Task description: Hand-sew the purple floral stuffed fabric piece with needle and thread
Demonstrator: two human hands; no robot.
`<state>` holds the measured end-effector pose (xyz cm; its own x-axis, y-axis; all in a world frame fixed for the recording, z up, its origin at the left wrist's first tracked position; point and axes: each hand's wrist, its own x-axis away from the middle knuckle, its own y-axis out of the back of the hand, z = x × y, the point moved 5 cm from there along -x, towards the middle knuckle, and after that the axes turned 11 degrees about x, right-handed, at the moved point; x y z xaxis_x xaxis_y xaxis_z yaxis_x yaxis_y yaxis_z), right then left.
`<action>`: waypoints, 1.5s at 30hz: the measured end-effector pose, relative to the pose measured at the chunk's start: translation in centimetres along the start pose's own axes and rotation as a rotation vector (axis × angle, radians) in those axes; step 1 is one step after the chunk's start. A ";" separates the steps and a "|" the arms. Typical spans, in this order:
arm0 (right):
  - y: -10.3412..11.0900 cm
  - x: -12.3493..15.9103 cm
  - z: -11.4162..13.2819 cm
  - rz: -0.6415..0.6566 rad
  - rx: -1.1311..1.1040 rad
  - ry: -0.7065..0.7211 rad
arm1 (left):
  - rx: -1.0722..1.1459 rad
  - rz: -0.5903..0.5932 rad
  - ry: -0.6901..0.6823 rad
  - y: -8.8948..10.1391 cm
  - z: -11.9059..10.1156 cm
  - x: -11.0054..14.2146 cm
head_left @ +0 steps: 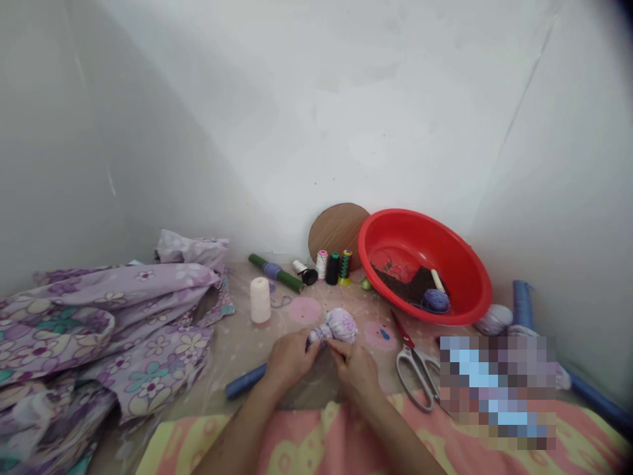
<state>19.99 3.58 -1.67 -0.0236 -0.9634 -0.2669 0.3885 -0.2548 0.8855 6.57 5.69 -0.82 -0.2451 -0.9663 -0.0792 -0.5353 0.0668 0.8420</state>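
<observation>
A stick wrapped in blue (246,381) has a round, stuffed head of flowered lilac cloth (342,324) at its far end. My left hand (291,356) is closed around the stick just below this head. Purple yarn (322,334) winds round the gathered neck of the cloth. With thumb and forefinger pinched together, my right hand (353,366) meets the neck from the other side, at the yarn; the strand between the fingertips is too thin to see clearly. Scissors with grey handles (415,379) lie to the right of my right hand.
Flowered lilac fabric (158,316) is heaped at left. A white thread cone (260,301), a green tube with purple yarn (277,274) and several thread spools (333,269) stand or lie behind. A red basin (475,277) leans at right, holding a purple yarn ball (436,301). A blurred patch hides the right side.
</observation>
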 end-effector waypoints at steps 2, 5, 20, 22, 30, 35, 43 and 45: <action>0.1 0.0 0.1 0.016 -0.010 0.002 | -0.001 0.014 0.015 0.1 -0.1 0.1; 0.2 0.0 0.2 0.030 -0.052 0.020 | -0.003 0.031 0.042 0.2 -0.3 0.2; 0.0 0.0 0.5 -0.031 -0.169 0.056 | 0.000 0.023 0.063 0.1 -0.4 0.5; 0.0 0.1 0.5 -0.045 -0.168 0.039 | -0.002 0.008 0.039 0.0 -0.4 0.4; -0.3 0.4 0.7 -0.081 -0.140 0.009 | -0.015 0.013 0.067 0.1 -0.6 0.7; -0.5 0.2 0.8 -0.100 -0.113 -0.012 | -0.013 0.006 0.034 0.2 -0.9 0.8; -0.2 0.1 1.1 -0.144 -0.147 -0.004 | -0.012 0.016 0.050 0.2 -1.0 0.9; -0.1 0.2 1.2 -0.144 -0.168 0.019 | -0.005 0.011 0.041 0.1 -0.9 0.8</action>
<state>18.84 3.33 -1.40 -0.0732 -0.9161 -0.3941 0.5306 -0.3704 0.7624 7.02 4.66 -0.29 -0.2177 -0.9748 -0.0476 -0.5283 0.0767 0.8456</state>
